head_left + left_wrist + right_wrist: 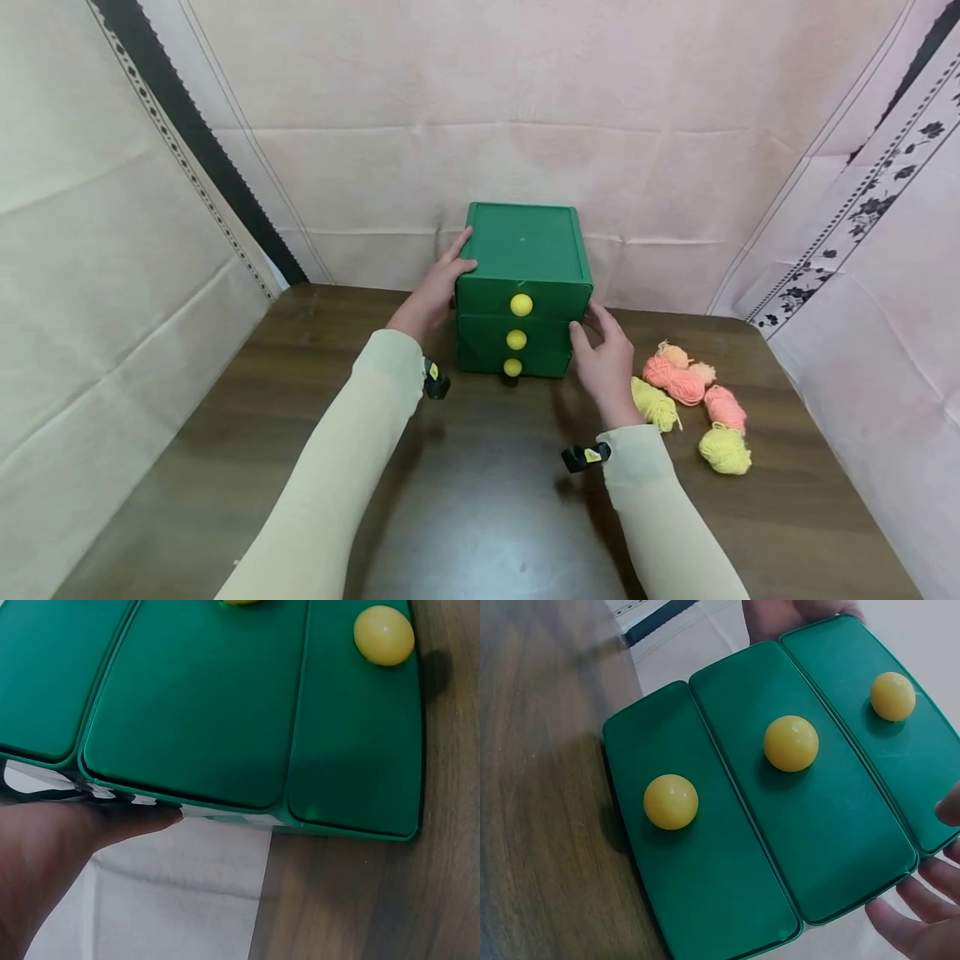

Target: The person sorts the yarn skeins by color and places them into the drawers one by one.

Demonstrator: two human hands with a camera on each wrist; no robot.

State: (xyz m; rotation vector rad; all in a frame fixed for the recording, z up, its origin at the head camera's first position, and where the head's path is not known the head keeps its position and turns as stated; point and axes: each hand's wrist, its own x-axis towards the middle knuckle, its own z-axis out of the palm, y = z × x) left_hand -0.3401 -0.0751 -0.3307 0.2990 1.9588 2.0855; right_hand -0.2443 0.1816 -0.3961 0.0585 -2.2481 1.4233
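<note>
A green box with three stacked drawers point(522, 242) is at the back of the table, each drawer front bearing a round yellow knob point(791, 743). My left hand point(438, 287) holds its left side, thumb at the upper front edge and fingers along the side wall. On the opposite side my right hand point(602, 358) grips the box, its thumb near the front edge and its fingers on the side. All three drawers look closed. In the left wrist view, the left hand point(52, 855) is only partly visible beside the box.
Right of the box lie small yarn skeins on the brown wooden table point(480, 500): yellow point(654, 405), coral point(675, 379), pale peach point(673, 354), another coral point(725, 408) and another yellow point(725, 450). A pale cloth point(525, 167) hangs close behind the box.
</note>
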